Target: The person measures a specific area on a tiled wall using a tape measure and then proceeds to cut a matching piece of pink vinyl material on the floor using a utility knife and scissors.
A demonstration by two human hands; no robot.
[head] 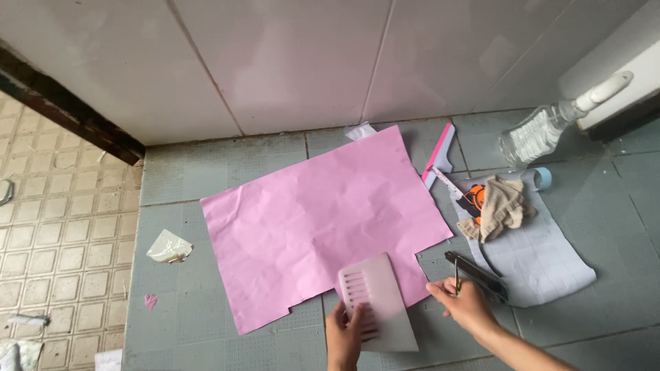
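A large creased pink sheet (323,220) lies flat on the grey tiled floor (179,185). My left hand (344,336) grips a pale pink plastic scraper card (378,299) by its lower end, its top edge resting on the sheet's near edge. My right hand (464,302) is just right of the sheet's corner, fingers closed on a thin green-tipped tool (456,278) that stands upright. Right beside that hand lies a dark utility knife (478,271).
A grid-backed film sheet (543,257) lies at right with a beige cloth (502,206) and an orange tool on it. A pink squeegee (440,154) and a clear spray bottle (550,127) sit near the white wall. A crumpled paper scrap (168,247) lies left.
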